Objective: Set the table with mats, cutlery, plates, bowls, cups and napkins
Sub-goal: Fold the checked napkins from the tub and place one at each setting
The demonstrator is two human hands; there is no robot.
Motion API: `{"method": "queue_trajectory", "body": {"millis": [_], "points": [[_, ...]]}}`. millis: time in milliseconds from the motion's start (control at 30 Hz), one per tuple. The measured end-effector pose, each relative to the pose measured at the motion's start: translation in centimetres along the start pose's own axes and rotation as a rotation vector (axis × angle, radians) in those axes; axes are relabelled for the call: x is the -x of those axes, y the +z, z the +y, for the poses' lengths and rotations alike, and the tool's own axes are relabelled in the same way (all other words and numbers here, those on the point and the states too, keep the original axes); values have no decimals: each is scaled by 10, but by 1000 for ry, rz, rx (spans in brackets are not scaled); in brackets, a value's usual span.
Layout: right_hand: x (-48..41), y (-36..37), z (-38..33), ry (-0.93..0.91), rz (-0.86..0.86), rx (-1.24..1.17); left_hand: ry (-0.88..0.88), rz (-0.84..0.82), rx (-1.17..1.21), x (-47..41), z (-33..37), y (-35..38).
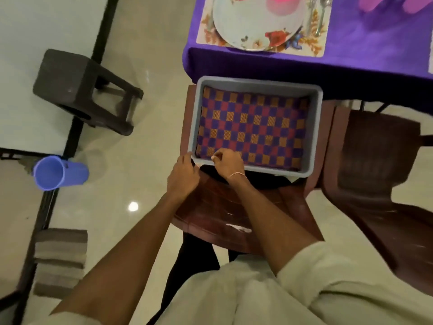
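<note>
right hand [228,164] pinches the checked cloth [253,123] at the near edge of the grey bin [316,127]; left hand [182,177] grips its near-left corner. the cloth looks soft and light (likely floppy), so lift it by a corner.

Checkered cloth [253,123] flat in grey tub [315,127]

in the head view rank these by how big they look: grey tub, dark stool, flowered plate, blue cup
1. grey tub
2. dark stool
3. flowered plate, though the top edge of the frame cuts it off, so its place against the stool is unsure
4. blue cup
</note>
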State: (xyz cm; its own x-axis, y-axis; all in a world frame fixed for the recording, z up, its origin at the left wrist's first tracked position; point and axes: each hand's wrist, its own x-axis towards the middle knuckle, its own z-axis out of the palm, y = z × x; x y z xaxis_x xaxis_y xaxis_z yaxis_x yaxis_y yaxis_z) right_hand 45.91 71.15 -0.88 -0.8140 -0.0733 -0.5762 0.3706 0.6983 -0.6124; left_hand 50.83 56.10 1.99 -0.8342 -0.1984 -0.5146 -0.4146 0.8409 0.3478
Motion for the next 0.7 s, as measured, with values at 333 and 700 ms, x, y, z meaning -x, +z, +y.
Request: {"method": "queue_trajectory", "body": {"millis": [333, 700], "points": [[-93, 93, -45, 353, 75, -184, 374, -336, -299, -131, -66, -17], [-127, 129, -55, 489, 128, 108, 566, -482, -323, -176, -98, -30]]}}
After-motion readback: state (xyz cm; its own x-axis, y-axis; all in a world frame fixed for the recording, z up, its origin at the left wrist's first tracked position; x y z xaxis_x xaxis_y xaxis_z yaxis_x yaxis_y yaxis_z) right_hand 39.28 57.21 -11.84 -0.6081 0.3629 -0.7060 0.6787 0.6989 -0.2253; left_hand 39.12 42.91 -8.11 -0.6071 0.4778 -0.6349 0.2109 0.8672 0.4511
